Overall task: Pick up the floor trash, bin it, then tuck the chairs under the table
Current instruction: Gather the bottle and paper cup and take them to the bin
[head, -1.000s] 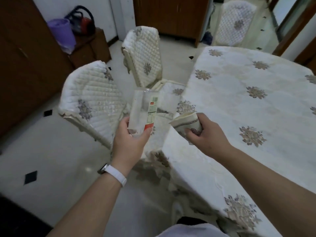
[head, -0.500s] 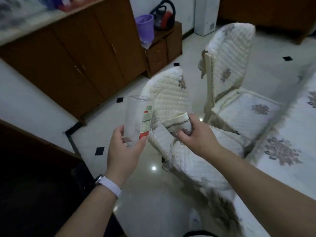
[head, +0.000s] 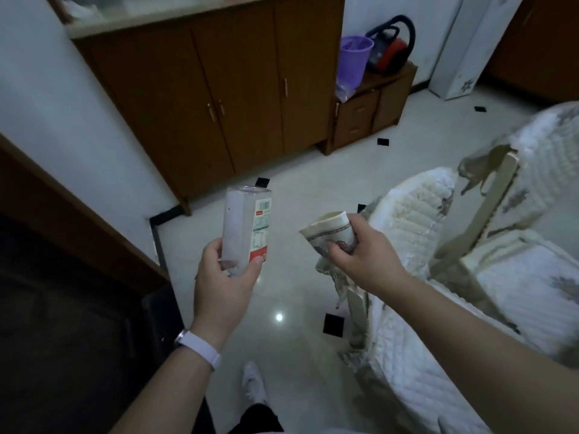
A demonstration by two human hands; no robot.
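Two bits of trash, two hands, and both pieces were off the floor! The left hand [head: 224, 274] had thumb and fingers curled round the lower end of a clear bottle [head: 246, 227]. The bottle stood near upright, long axis pointing up and a touch away from the body, label facing right. The right hand [head: 360, 258] pinched a squashed paper cup [head: 329, 233], fingers curled over its base, mouth turned up and to the left. Bottle and cup sat side by side, near each other but not touching.

Now the relation that mattered: the purple bin [head: 355, 57] sat on a low cabinet [head: 369, 120] by the far wall, ahead and to the right of both hands and well apart from them. It lay more along the line of the right arm than the left. My call was that the cup hand was the nearer one and likelier to drop first, and that the bottle would need tipping to go in end-first.

A dark boxy shape [head: 159, 321] sat low by the left wrist; whether that was a bin too, I could not tell. A chair [head: 416, 220] stood just beside the right hand, a second chair [head: 545, 158] beyond it, neither tucked yet, so by my reading the carry to the bin came first
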